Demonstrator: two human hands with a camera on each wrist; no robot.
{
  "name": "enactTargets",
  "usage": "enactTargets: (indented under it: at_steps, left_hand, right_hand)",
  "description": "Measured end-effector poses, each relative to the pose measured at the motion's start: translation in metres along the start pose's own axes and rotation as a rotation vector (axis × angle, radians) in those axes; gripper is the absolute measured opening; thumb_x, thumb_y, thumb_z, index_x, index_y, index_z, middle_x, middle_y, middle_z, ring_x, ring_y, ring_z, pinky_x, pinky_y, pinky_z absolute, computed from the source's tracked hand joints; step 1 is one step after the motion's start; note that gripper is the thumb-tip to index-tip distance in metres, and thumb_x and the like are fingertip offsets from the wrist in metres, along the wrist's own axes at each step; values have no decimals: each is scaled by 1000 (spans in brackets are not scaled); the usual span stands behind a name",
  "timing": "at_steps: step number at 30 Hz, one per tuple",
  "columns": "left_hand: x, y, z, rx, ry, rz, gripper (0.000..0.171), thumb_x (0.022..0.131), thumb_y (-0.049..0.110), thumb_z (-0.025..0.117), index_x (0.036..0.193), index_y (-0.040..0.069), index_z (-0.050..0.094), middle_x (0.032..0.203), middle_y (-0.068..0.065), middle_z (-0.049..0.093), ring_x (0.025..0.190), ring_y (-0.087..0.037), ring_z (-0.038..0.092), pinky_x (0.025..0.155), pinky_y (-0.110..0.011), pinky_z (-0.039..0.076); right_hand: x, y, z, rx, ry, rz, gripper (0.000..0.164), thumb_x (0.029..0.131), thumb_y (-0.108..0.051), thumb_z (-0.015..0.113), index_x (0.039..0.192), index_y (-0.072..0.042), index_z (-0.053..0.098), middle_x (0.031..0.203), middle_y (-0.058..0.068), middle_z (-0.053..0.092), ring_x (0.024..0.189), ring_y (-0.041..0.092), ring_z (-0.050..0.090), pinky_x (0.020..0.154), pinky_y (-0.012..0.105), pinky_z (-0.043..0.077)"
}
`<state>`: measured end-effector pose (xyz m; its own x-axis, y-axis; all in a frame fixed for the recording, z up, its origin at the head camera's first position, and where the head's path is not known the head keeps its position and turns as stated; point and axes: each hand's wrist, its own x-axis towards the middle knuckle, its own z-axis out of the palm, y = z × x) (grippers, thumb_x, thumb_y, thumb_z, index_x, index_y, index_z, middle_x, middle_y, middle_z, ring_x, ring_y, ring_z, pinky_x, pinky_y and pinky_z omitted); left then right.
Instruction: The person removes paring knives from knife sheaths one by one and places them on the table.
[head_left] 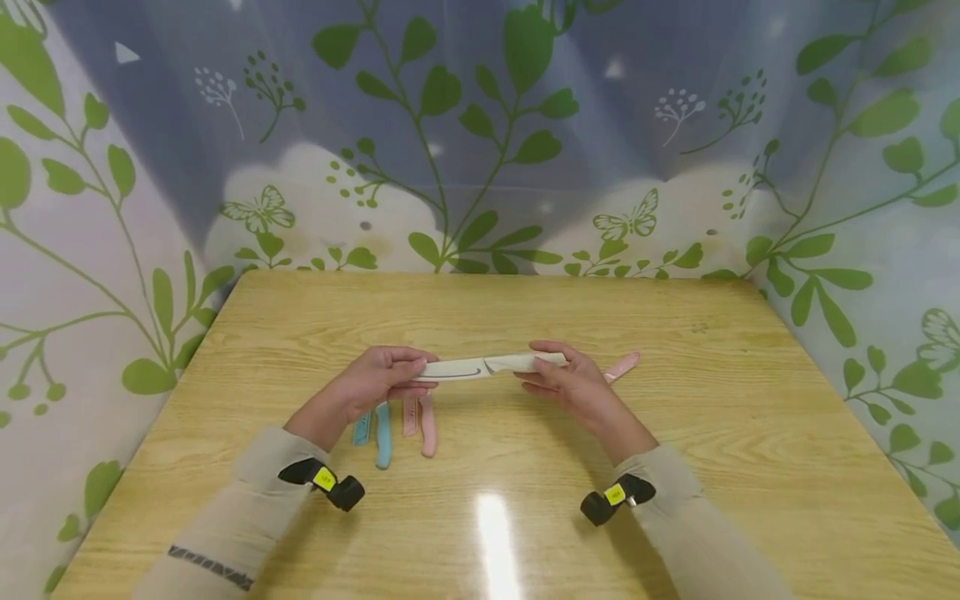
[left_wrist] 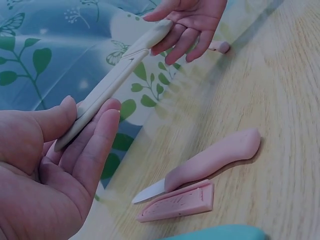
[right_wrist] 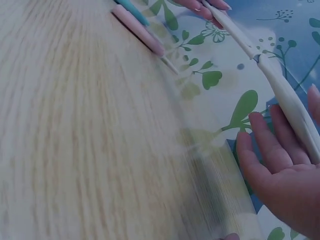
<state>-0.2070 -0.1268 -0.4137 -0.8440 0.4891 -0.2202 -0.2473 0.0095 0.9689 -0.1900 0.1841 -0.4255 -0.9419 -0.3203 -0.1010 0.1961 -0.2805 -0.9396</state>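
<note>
A white knife, its blade inside a white sheath [head_left: 453, 370], is held level above the table between both hands. My left hand [head_left: 375, 377] pinches the sheath end between thumb and fingers. On the right, my right hand [head_left: 568, 385] grips the pale knife handle [head_left: 513, 363], thumb on the near side. In the left wrist view, handle and sheath meet at a seam, and no bare blade of this knife shows. Below the left hand lie a pink knife [left_wrist: 215, 155] with a white blade and its separate pink sheath [left_wrist: 180, 202].
A blue-handled knife [head_left: 383, 437] and a blue sheath [head_left: 362, 429] lie left of the pink pair. Another pink item [head_left: 622, 367] lies beyond the right hand, partly hidden. Leaf-patterned curtain [head_left: 480, 167] borders the wooden table [head_left: 675, 333] at back and sides.
</note>
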Motion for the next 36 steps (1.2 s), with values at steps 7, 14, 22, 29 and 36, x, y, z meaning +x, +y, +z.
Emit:
enactTargets:
  at_steps: [7, 14, 22, 29, 36]
  left_hand:
    - [-3, 1, -1, 29, 15, -12, 33, 101, 8, 46, 128, -10, 50, 117, -21, 59, 89, -12, 68, 77, -19, 56]
    - [-5, 6, -2, 178, 38, 12, 30, 99, 12, 52, 125, -4, 56, 115, -23, 64, 100, -28, 65, 85, -34, 55]
    - [-11, 11, 1, 426, 49, 97, 23, 94, 10, 60, 113, -2, 64, 105, -23, 69, 91, -28, 68, 84, -49, 55]
    - [-14, 8, 0, 592, 16, 190, 14, 90, 7, 65, 100, -2, 69, 92, -22, 71, 83, -32, 69, 74, -49, 58]
    - [-17, 6, -1, 560, -13, 188, 15, 91, 6, 64, 102, -3, 69, 93, -26, 71, 80, -28, 69, 73, -47, 58]
  right_hand:
    - [0, 3, 4, -50, -15, -26, 44, 96, 0, 53, 136, 1, 35, 93, 4, 73, 94, 23, 68, 86, 35, 55]
    - [-2, 2, 1, -197, -24, -49, 32, 93, -2, 59, 121, 10, 49, 96, 7, 71, 90, 22, 69, 82, 33, 57]
    - [-5, -1, 0, -282, -26, -28, 36, 93, -3, 59, 125, 13, 50, 102, 8, 67, 91, 19, 68, 84, 33, 56]
    - [-10, -16, -2, -612, -11, -6, 36, 87, -19, 70, 119, -3, 64, 104, 19, 70, 86, 29, 68, 52, 20, 49]
    - [-13, -18, -6, -690, -29, 2, 39, 85, -26, 72, 118, -5, 66, 99, 16, 72, 85, 28, 67, 50, 23, 37]
